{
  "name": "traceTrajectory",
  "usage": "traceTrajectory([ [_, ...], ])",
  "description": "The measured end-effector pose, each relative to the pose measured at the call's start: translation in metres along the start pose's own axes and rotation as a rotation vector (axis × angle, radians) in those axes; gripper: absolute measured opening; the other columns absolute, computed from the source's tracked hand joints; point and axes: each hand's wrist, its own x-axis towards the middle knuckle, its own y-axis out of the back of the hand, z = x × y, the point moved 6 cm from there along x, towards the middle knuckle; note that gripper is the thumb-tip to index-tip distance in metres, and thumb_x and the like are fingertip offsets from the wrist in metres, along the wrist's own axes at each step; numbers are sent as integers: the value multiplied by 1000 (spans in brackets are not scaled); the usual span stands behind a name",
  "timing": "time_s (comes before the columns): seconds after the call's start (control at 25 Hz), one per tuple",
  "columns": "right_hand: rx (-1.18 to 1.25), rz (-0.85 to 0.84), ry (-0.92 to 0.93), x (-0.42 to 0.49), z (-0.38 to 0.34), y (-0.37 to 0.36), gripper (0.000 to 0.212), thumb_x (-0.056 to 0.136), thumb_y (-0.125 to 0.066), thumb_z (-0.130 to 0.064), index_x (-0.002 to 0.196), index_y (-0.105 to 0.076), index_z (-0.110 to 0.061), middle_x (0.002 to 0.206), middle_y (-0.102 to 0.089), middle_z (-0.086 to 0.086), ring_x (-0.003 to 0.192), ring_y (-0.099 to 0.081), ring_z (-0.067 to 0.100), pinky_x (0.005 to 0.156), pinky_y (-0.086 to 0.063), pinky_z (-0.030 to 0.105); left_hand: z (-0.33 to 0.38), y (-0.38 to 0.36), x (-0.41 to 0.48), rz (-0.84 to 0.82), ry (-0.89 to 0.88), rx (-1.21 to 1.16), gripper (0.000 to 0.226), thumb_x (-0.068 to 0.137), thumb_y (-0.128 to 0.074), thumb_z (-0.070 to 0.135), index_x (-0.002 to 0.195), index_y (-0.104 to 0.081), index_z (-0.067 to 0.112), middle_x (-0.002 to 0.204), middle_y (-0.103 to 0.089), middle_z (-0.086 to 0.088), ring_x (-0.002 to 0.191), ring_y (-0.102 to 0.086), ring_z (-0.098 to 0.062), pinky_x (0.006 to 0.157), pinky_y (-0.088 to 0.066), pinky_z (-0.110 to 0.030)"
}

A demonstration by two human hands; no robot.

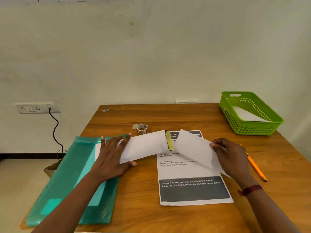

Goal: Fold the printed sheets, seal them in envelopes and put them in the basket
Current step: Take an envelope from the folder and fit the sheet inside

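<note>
Judging from the head view, one white envelope [247, 115] (apparently finished) already lies in the green basket [276, 122], while another printed sheet [190, 170] waits unfolded on the table. The left hand [109, 158], its straight fingers spread, braces the open envelope [144, 147] at its left end. The right hand [230, 157] pinches the folded sheet [193, 145] just beside the flap, probably ready for insertion.
</note>
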Motion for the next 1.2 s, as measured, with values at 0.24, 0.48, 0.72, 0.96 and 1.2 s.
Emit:
traceTrajectory([
  [0.24, 166, 9, -64, 7, -2, 4, 10, 91, -65, -24, 96, -70, -17, 88, -70, -1, 82, -62, 21, 68, -51, 41, 4, -2, 1, -7, -1, 1, 104, 73, -42, 86, 154, -7, 32, 145, -38, -8, 134, -36, -30, 117, 5, -63],
  [0.48, 121, -66, 41, 11, -17, -7, 9, 91, -65, -26, 95, -72, -22, 86, -72, -1, 77, -62, 20, 65, -52, 41, 13, 4, 1, 19, -20, -2, 106, 73, -43, 86, 154, 2, 35, 147, -37, -10, 136, -35, -32, 116, 7, -65],
  [0.72, 101, -153, 60, 22, -18, -4, 10, 89, -68, -29, 95, -75, -26, 74, -66, -6, 72, -58, 13, 64, -48, 39, 14, 4, 0, 3, -13, 35, 112, 71, -39, 89, 155, 3, 29, 150, -33, -12, 139, -32, -35, 115, 8, -65],
  [0.96, 86, -286, 111, 28, -19, -2, 7, 89, -68, -30, 93, -72, -35, 76, -70, -7, 79, -56, 5, 63, -40, 24, 16, -3, -2, -30, 7, 57, 117, 70, -34, 92, 154, 13, 26, 157, -21, -11, 145, -21, -36, 114, 11, -65],
  [1.2, 57, -367, 150, 38, -19, -5, 9, 88, -68, -32, 94, -75, -33, 93, -73, -15, 86, -59, 2, 73, -48, 30, 23, -8, -4, -64, -2, 64, 116, 71, -31, 93, 151, 22, 28, 161, -13, -11, 148, -13, -36, 114, 12, -65],
])
